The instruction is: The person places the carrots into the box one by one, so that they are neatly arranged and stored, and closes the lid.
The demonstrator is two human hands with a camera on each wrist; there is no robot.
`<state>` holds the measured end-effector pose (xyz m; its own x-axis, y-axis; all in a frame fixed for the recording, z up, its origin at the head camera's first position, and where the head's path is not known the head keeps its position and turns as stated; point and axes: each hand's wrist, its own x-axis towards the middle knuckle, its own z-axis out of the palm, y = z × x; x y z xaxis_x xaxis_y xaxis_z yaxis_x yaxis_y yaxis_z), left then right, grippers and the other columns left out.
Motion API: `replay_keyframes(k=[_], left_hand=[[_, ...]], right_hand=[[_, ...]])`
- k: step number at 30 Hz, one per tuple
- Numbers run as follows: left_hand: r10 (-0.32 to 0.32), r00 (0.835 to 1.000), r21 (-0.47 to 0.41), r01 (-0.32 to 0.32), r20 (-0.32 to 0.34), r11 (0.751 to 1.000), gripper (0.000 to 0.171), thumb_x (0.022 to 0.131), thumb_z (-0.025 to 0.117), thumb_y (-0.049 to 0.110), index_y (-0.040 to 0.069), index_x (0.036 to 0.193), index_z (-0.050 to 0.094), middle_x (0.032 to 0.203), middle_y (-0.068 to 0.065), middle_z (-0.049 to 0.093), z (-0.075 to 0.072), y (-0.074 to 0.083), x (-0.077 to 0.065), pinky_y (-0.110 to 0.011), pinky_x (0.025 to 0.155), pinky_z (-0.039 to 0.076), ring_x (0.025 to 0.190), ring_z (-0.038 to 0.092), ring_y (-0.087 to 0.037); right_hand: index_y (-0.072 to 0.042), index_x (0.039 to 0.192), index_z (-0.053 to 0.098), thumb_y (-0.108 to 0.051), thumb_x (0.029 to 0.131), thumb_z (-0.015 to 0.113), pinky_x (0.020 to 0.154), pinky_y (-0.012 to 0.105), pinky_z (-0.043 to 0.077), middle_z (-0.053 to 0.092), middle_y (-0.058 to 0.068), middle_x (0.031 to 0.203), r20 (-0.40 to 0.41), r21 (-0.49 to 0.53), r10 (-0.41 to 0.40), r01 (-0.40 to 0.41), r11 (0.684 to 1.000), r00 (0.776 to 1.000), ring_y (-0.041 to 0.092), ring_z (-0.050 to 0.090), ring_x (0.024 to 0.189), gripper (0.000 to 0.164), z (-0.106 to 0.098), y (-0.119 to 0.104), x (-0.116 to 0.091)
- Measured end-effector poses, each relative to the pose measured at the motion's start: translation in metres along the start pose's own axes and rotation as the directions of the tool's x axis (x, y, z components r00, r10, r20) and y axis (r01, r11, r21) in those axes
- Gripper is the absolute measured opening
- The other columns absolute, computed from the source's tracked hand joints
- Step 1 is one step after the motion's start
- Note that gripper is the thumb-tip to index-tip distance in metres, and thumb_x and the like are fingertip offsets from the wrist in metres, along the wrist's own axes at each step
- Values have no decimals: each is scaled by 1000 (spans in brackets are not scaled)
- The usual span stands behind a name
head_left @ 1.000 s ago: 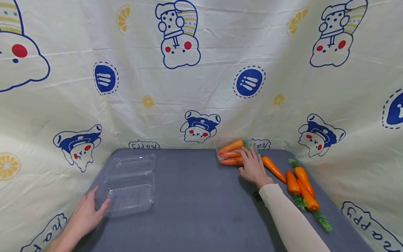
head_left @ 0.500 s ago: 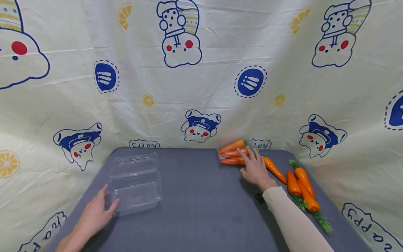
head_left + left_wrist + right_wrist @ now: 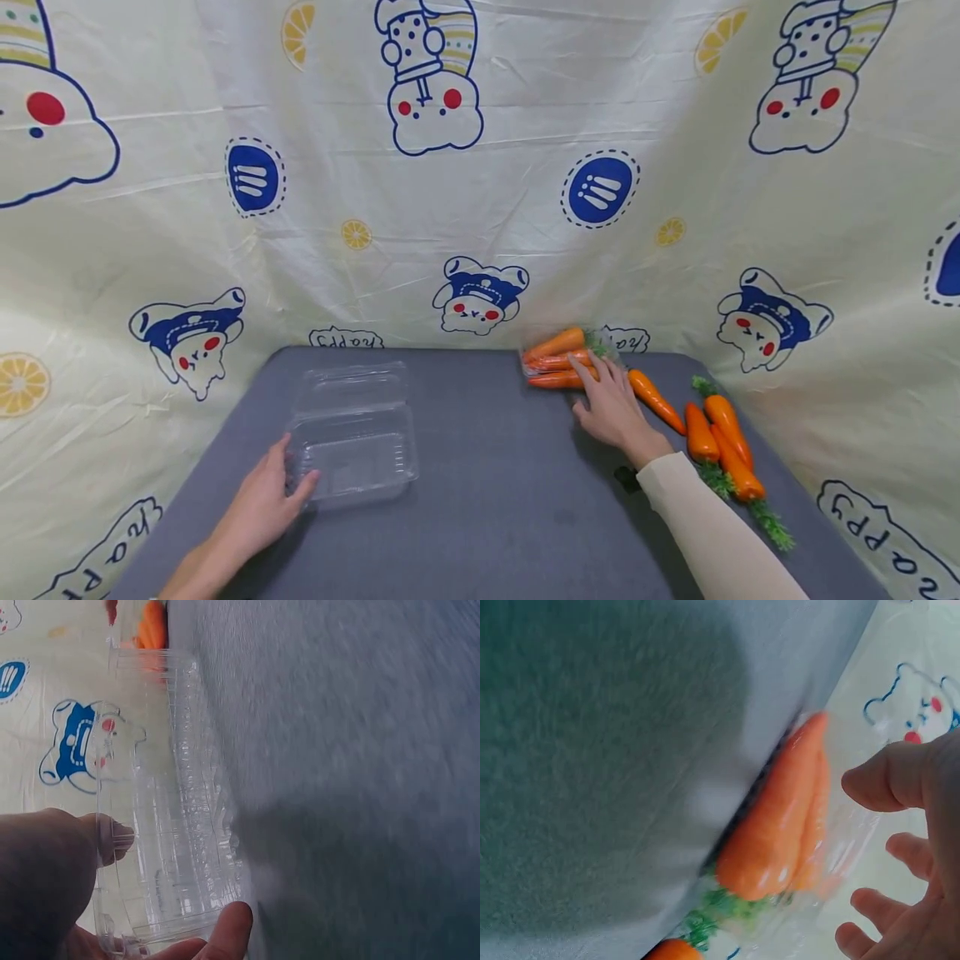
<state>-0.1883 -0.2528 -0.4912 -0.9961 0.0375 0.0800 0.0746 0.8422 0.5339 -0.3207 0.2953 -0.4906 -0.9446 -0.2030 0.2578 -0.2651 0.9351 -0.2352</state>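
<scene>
A clear plastic clamshell container (image 3: 356, 462), lid folded back, lies on the left half of the table. My left hand (image 3: 262, 500) holds its left end, thumb toward the near corner; in the left wrist view the thumb (image 3: 112, 840) and fingers (image 3: 232, 930) sit around the clear wall. At the back right, several orange carrots (image 3: 555, 360) with green tops lie in another clear container (image 3: 522, 367). Over its right part my right hand (image 3: 615, 408) is spread. The right wrist view shows the thumb (image 3: 877, 784) and fingers apart from the carrots (image 3: 776, 825).
Several loose carrots (image 3: 701, 433) with leafy tops lie along the right side of the grey table (image 3: 480, 517). One more carrot (image 3: 656, 402) lies right of my right hand. A small black object (image 3: 627, 478) shows under the right wrist. A printed cloth (image 3: 480, 192) rises behind the table.
My left hand has slid the clamshell container rightward across the table. The right hand stays over the carrot container with its fingers spread, shifting only slightly.
</scene>
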Motion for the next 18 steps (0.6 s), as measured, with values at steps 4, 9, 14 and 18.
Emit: replay_keyframes(k=[4,9,14,18], left_hand=[[21,1000,-5,-21,-18,1000,88,116,72,28,-25,169,26,154,-49,59,8,9,0,-76,120,54,129,74,-58],[40,999,-20,-40,-15,999,88,116,73,30,-24,168,27,154,-49,57,16,22,1,-77,121,53,131,72,-59],[111,991,-26,-113,-75,993,83,112,76,30,-23,163,37,154,-50,57,33,22,3,-77,117,55,134,68,-64],[132,989,-34,-134,-65,990,83,113,77,31,-22,162,38,158,-50,55,40,33,1,-76,121,53,144,61,-67]], right_hand=[[-13,182,40,-13,109,75,137,86,27,29,29,189,-6,16,-39,39,999,999,62,31,170,80,-3,-13,-10],[-13,178,47,-15,108,79,136,81,35,34,26,188,-23,19,-105,105,994,994,57,38,169,77,-5,-33,-26],[-14,174,54,-17,107,84,134,77,42,43,23,185,-32,19,-179,180,983,983,53,45,166,74,-4,-53,-41],[-17,174,55,-19,107,85,132,75,46,45,20,185,-9,27,-219,219,975,976,50,48,166,73,-2,-68,-53]])
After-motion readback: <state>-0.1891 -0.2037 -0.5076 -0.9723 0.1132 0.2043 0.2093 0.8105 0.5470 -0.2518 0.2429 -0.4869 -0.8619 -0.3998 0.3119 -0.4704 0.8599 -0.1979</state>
